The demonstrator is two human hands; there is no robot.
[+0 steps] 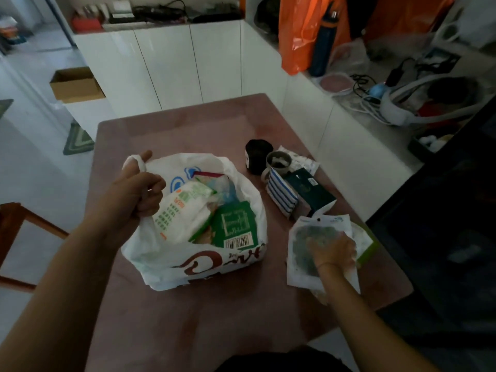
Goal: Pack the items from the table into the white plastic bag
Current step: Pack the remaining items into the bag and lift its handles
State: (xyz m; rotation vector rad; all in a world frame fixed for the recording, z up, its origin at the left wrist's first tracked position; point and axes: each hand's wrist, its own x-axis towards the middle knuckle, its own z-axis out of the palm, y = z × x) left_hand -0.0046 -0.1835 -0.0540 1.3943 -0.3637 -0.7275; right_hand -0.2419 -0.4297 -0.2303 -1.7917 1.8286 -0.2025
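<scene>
The left hand (142, 191) has a closed grip on one handle of the white plastic bag (161, 261), fingers curled through the loop and thumb up, pulling the mouth open. The bag sits on the pinkish table (188, 318), just right of and below that grip. Inside it, closest to the left grip, lies a white packet with green print (182, 210); beside that stands a green packet with a barcode (236, 226), and more wrappers show behind them.

The right hand (332, 251) presses down on a flat white pouch with dark contents (303, 237) — fingers spread over it, so whether the grip has closed on it I cannot tell. The pouch lies on the table, well apart from the bag's mouth, and a green-edged item (369, 248) pokes out from under it, just right of the hand.

Beyond the right grip, further up the table, sit a dark green box (311, 191), a blue-and-white striped packet (281, 194) touching it, a mug (277, 163) and a black jar (256, 157) — all still outside the bag.
</scene>
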